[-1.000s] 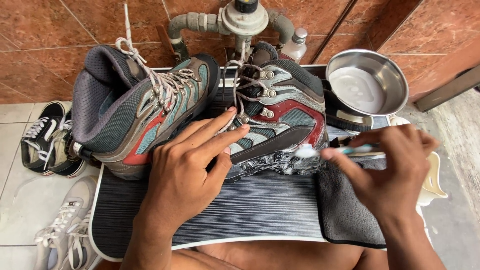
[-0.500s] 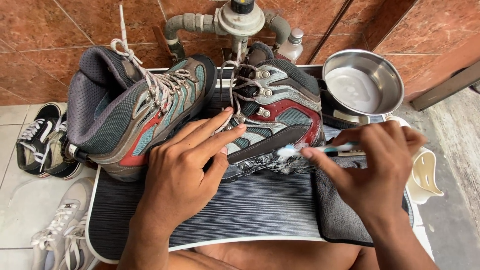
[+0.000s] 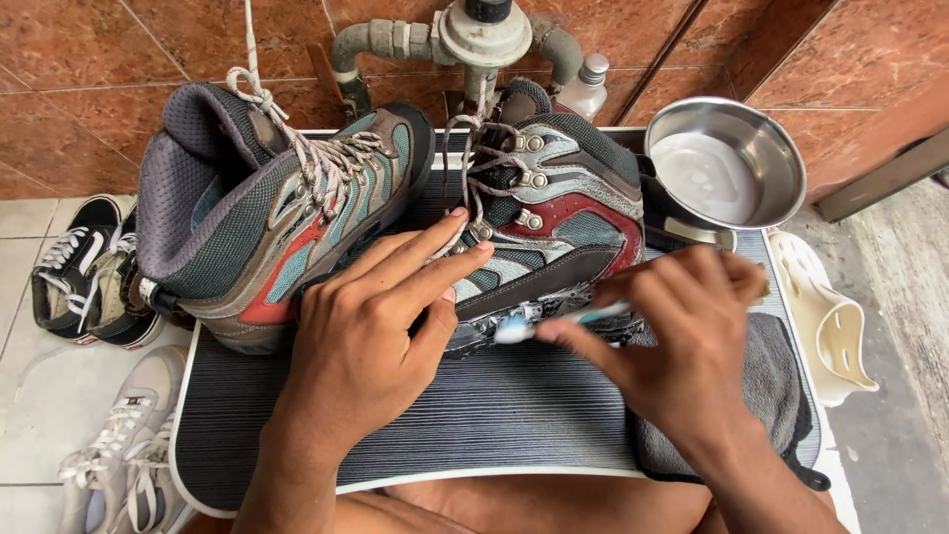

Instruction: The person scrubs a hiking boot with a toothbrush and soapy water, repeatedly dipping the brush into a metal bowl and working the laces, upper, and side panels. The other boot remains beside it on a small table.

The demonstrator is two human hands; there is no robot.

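Two hiking boots stand on one striped grey tray (image 3: 474, 435): a left boot (image 3: 277, 227) at about ten o'clock from the tray's middle, lying on its side, and a right boot (image 3: 554, 218) at about one o'clock. One left hand (image 3: 366, 346) lies flat on the right boot's toe end, fingers (image 3: 435, 259) stretched out and slightly spread, pointing toward one o'clock. One right hand (image 3: 682, 346), blurred, pinches one toothbrush (image 3: 554, 324) between thumb and fingertips; its white bristle head touches the boot's dark sole edge. One dark cloth (image 3: 771, 396) lies under that hand at four o'clock. One steel bowl (image 3: 727, 163) sits at two o'clock, with one cream clog (image 3: 825, 326) below it. Off the tray at nine o'clock lie two black sneakers (image 3: 84, 267), and at seven o'clock two white sneakers (image 3: 124, 445).
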